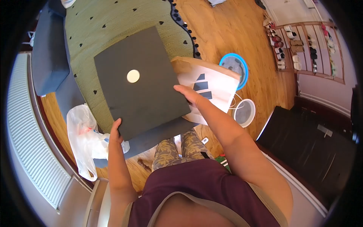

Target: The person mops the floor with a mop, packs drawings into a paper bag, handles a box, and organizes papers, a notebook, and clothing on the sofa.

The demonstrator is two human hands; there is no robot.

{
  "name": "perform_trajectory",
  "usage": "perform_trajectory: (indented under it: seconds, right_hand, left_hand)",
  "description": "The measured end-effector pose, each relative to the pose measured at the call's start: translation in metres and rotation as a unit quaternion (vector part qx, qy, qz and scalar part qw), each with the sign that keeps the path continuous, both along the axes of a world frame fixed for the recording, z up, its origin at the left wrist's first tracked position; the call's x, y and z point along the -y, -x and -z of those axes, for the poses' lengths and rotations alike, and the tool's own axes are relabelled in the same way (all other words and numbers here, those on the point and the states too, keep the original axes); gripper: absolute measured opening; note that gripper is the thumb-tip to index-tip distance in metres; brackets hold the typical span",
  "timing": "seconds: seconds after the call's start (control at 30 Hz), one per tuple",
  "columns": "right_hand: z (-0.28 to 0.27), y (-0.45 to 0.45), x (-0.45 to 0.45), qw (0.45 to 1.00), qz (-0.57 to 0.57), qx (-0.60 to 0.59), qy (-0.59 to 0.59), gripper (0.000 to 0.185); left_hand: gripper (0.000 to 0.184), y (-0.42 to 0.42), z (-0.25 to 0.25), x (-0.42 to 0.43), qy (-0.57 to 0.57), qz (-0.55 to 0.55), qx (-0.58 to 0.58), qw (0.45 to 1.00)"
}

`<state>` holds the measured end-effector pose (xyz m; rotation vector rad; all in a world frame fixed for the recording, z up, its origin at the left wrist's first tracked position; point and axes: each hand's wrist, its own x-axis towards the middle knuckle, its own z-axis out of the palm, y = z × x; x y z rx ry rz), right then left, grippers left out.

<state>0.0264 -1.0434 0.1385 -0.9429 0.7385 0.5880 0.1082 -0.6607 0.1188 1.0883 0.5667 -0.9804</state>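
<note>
Both of my hands hold a flat dark grey box point(145, 102) with a round white sticker on its face. My left hand point(116, 131) is closed around its near left corner, thumb on the edge. At the right edge, my right hand point(188, 94) grips the box, its fingers partly hidden. Beside that hand is a white and brown paper bag point(221, 81) with dark slanted stripes and white cord handles. Whether the right hand touches the bag, I cannot tell. A white plastic bag point(81, 125) lies left of my left hand.
Under the box is a sofa with a green patterned cover point(117, 17). A blue-rimmed basin point(245, 72) and a white-rimmed bucket point(249, 120) stand on the wooden floor. A shoe rack point(302, 49) is far right, a dark cabinet point(306, 147) near right, a radiator point(32, 132) left.
</note>
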Motion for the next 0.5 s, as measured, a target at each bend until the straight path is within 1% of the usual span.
perform_trajectory:
  seconds: [0.03, 0.07, 0.1, 0.13, 0.17, 0.2, 0.27, 0.3, 0.33, 0.37, 0.4, 0.43, 0.47, 0.5]
  right_hand:
    - [-0.003, 0.002, -0.001, 1.000, -0.020, 0.015, 0.010, 0.061]
    - [-0.006, 0.004, -0.001, 1.000, -0.011, 0.018, 0.013, 0.061]
    - [-0.015, 0.006, -0.003, 0.999, -0.013, 0.028, 0.027, 0.062]
    - [-0.026, 0.008, -0.005, 0.998, -0.015, 0.038, 0.038, 0.062]
    - [-0.040, 0.011, -0.003, 0.998, -0.019, 0.041, 0.036, 0.068]
    - [-0.040, 0.016, -0.003, 0.998, -0.016, 0.041, 0.033, 0.068]
    - [-0.042, 0.026, 0.001, 0.990, -0.030, 0.126, 0.058, 0.076]
    - [-0.052, 0.030, 0.003, 0.990, -0.029, 0.126, 0.059, 0.076]
    - [-0.063, 0.033, 0.004, 0.985, -0.030, 0.143, 0.091, 0.079]
    - [-0.070, 0.035, 0.007, 0.979, -0.035, 0.162, 0.121, 0.081]
    - [-0.072, 0.037, 0.011, 0.978, -0.044, 0.166, 0.118, 0.081]
    - [-0.073, 0.039, 0.016, 0.985, 0.008, 0.150, 0.087, 0.080]
    - [-0.073, 0.041, 0.022, 0.988, 0.062, 0.133, 0.056, 0.078]
    - [-0.074, 0.042, 0.030, 0.988, 0.085, 0.126, 0.020, 0.070]
  left_hand:
    - [0.053, 0.002, -0.007, -0.002, 0.008, -0.018, 0.001, 1.000]
    - [0.053, 0.004, -0.015, -0.004, 0.016, -0.037, 0.002, 0.999]
    - [0.054, 0.005, -0.027, -0.001, 0.019, -0.027, 0.026, 0.999]
    - [0.054, 0.007, -0.032, -0.003, 0.019, -0.021, 0.027, 0.999]
    - [0.055, 0.010, -0.038, -0.006, 0.014, -0.014, 0.038, 0.999]
    - [0.056, 0.010, -0.046, -0.009, 0.010, -0.007, 0.049, 0.999]
    - [0.054, 0.006, -0.059, -0.008, 0.018, -0.004, 0.051, 0.999]
    - [0.053, 0.005, -0.063, -0.006, 0.026, -0.007, 0.050, 0.998]
    - [0.053, 0.002, -0.062, -0.003, 0.028, -0.010, 0.052, 0.998]
    - [0.053, -0.004, -0.057, 0.003, 0.042, -0.060, 0.035, 0.997]
    - [0.053, -0.008, -0.052, 0.006, 0.054, -0.112, 0.018, 0.992]
    - [0.053, -0.010, -0.045, 0.012, 0.050, -0.121, 0.023, 0.991]
    - [0.052, -0.010, -0.035, 0.022, 0.153, -0.153, 0.031, 0.976]
    - [0.052, -0.002, -0.023, 0.030, 0.253, -0.180, 0.037, 0.950]
